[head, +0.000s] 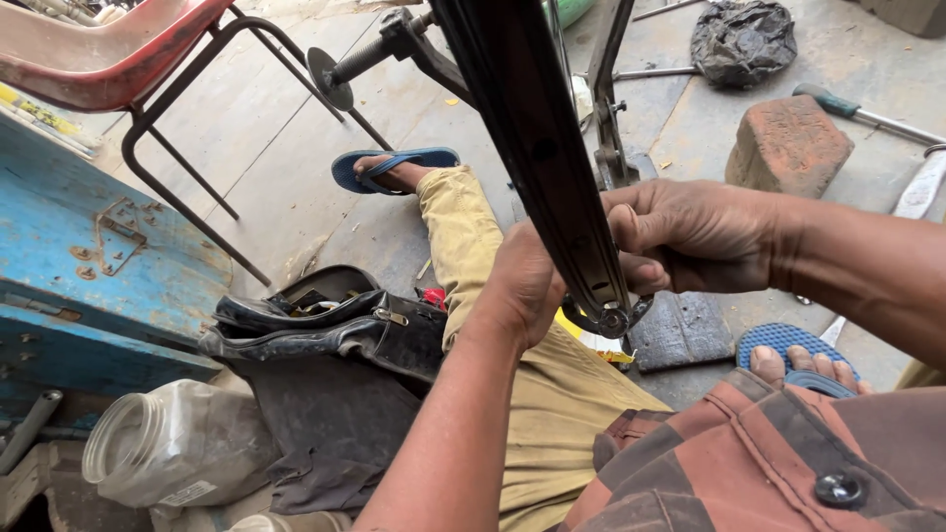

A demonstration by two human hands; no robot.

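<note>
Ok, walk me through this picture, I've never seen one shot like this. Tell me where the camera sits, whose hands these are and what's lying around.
The camera sits on a person's head and looks down at their own hands. The person sits on a concrete floor, legs stretched out. Both hands grip a long black metal bar: the left hand near its lower end, the right hand just beside it. Around them lie a black bag, a clear plastic jar, a brick and a red chair.
</note>
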